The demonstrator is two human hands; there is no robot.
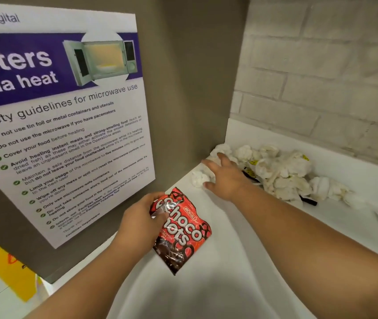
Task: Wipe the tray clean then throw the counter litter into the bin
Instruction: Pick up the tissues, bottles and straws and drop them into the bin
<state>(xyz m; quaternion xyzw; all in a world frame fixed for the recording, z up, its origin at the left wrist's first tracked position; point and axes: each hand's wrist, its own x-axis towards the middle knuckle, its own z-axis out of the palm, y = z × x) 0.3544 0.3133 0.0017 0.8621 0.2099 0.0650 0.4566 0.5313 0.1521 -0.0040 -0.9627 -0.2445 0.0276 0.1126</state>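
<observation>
On the white surface (240, 261), in the corner under the brick wall (321, 65), the head view shows a heap of crumpled tissues (284, 173) with black and yellow scraps mixed in. One loose tissue ball (198, 178) lies just beside the heap.

The left hand (139, 219) pinches a red snack packet (183, 236) by its top edge, thumb curled over the foil, so the packet hangs above the surface. The right hand (226, 178) reaches over the near end of the heap, its fingers (208, 163) spread and straight. They hold nothing; whether they touch the tissues I cannot tell.

Neither tray nor bin is in view. This looks like the litter-gathering step. The next move probably calls for closing the right fingers round the tissues, likely over several trips.
</observation>
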